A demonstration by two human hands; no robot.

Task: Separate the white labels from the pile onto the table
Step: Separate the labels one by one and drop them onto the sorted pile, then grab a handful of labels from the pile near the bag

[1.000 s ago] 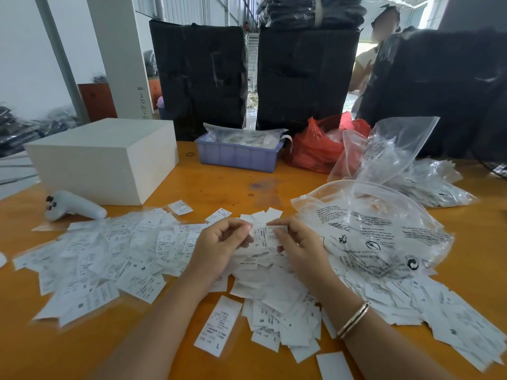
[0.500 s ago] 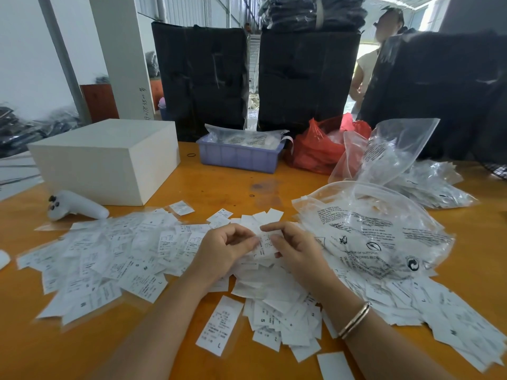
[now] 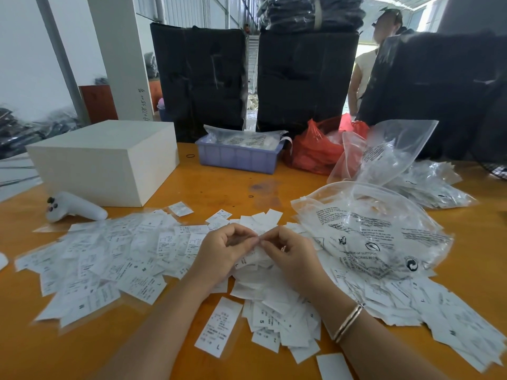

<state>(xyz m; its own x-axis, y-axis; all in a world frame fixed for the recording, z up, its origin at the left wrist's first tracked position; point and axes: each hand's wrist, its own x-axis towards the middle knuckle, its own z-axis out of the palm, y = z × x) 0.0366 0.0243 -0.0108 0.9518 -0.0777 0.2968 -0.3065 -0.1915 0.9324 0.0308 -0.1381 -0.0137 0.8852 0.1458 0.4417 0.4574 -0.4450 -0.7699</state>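
Note:
A heap of small white printed labels (image 3: 274, 305) lies on the orange table (image 3: 219, 187) in front of me. More labels are spread flat to the left (image 3: 109, 259) and run off to the right (image 3: 439, 311). My left hand (image 3: 222, 256) and my right hand (image 3: 293, 256) meet over the middle heap, fingers curled, fingertips pinching a small bunch of labels (image 3: 256, 255) between them. One long label (image 3: 219, 326) lies alone near the table's front.
A clear printed plastic bag (image 3: 370, 231) lies right of my hands, more bags (image 3: 397, 154) behind it. A white box (image 3: 107, 160), a white controller (image 3: 74, 208), a purple tray (image 3: 238, 156) and a red bag (image 3: 312, 149) stand further back. A person (image 3: 367, 64) stands behind black bundles.
Both hands have closed together and sunk slightly toward the heap; the right forefinger, stretched out before, now curls in to meet the left fingertips on the labels.

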